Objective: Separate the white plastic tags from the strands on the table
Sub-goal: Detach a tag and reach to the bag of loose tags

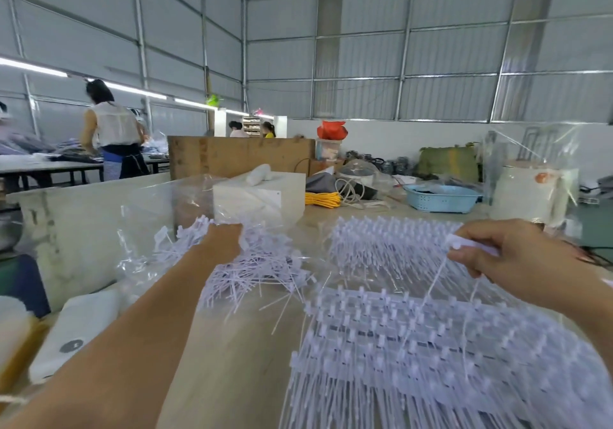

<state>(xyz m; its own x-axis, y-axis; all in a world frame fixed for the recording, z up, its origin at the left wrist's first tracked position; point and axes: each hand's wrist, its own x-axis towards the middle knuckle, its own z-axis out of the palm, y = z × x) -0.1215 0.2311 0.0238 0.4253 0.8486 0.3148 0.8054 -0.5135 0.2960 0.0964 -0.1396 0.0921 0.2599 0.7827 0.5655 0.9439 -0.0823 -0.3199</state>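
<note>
My table (229, 362) is matt pale wood; the tags (414, 335) smooth white plastic; the bag (149, 223) glossy clear film.

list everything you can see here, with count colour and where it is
loose tags: one pile, white, table centre, on clear plastic
tag strands: several joined sheets, white, table right and front
clear plastic bag: one, transparent, left of the pile
box: one, white, behind the pile
cord coil: one, yellow, right of the box
basket: one, light blue, far right of table
wooden board: one, brown, upright behind the box
red bag: one, red, by the back wall
people: at least three, at tables in the far background
left hand: reaching into the loose tags; fingers hidden
right hand: fingers pinch a white strand end
</note>
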